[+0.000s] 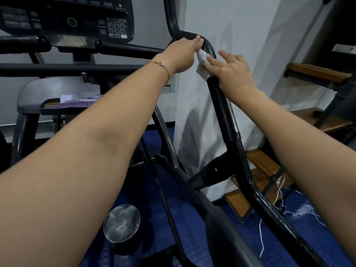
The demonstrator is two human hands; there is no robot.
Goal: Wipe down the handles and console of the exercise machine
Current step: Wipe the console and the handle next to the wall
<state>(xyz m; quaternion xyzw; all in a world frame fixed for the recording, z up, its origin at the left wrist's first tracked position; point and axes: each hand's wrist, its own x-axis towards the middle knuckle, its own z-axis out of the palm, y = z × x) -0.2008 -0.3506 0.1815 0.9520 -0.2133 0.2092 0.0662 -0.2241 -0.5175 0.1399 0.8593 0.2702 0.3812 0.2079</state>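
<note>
The black right handle (221, 110) of the exercise machine runs from its curved top down toward the floor. My left hand (183, 53) grips the handle's upper bend. A small white cloth (202, 64) lies against the handle just below that bend. My right hand (231, 70) presses the cloth onto the handle, index finger straight, the other fingers wrapped on the bar. The dark console (77, 20) with a green-ringed button and a keypad sits at the upper left, untouched.
A white wall corner (221, 26) stands directly behind the handle. Wooden steps (264, 170) lie at the right, with loose white cords on the blue carpet. A grey machine shroud (48, 93) holding papers and a round metal disc (121, 224) sit at the left and below.
</note>
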